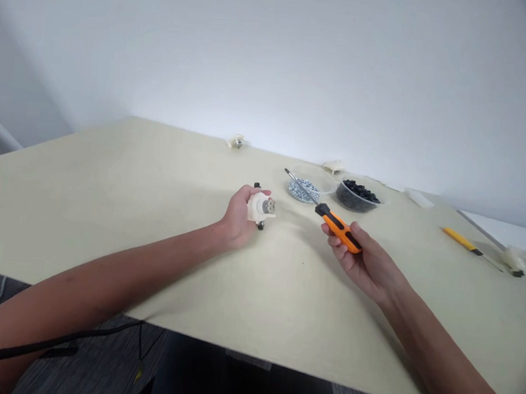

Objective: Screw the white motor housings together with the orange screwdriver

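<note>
Quick look at the setup: everything's happening around the middle of a cream-colored desk (pixel 113 170), toward the back edge. The left hand (pixel 238 216) is curled around a white plastic housing (pixel 259 208), fingers wrapped up its side, with a metal center and little black screws sticking out top and bottom. It's held just above the desk, as far as I can tell.

The right hand (pixel 366 264) has a firm fist-style grip on an orange-and-black screwdriver (pixel 338 227), fingers closed around the handle. The shaft points up and left, passing over the edge of a clear tub of silver washers (pixel 303 190), though I can't tell how high above it.

Just right of that tub, a clear tub of small black parts (pixel 357 198) sits close by. Two small white pieces (pixel 237 141) (pixel 333 166) lie along the back edge, and a white strip (pixel 418 198) is farther right. Near the right edge there's a yellow-handled tool (pixel 460 239) lying flat. A black cable (pixel 49 344) runs past the left forearm (pixel 84 275), over the grey carpet (pixel 78 370)
</note>
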